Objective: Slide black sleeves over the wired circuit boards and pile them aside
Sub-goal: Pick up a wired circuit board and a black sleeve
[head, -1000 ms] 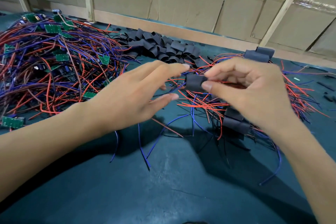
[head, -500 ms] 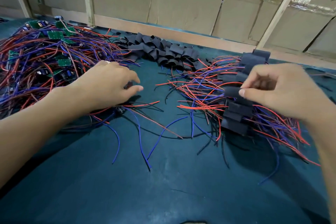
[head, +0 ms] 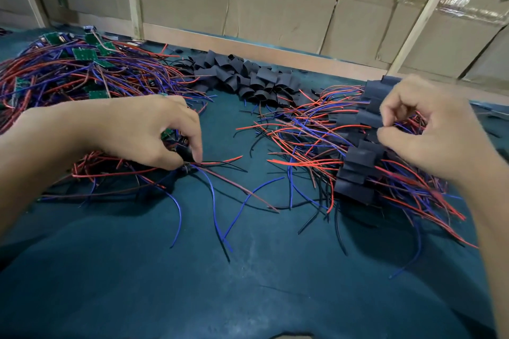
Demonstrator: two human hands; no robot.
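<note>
**Head view: both hands down at the wire piles**

Head camera shows me a dark teal mat (head: 248, 297) with no bins or trays; everything lies loose in heaps on it. I take the sleeves (head: 248, 77), a heap of empty black tubes at the far middle of the mat, as my landmark.

Left of the sleeves sprawls the bare pile (head: 68, 74): green boards tangled in red, blue and purple wires. My left hand (head: 154, 132) sits at the near edge of that pile, nearer me than the sleeves, fingers curled down and pinching a board (head: 187, 166) with its wires trailing toward me. The board itself is mostly hidden under the fingers.

Right of the sleeves lies the done pile (head: 358, 162), sleeved boards stacked in a rough column with wires fanning out both ways. My right hand (head: 429, 132) hovers over its top, fingers curled, thumb and forefinger tips close together; I cannot tell whether they pinch anything.
</note>
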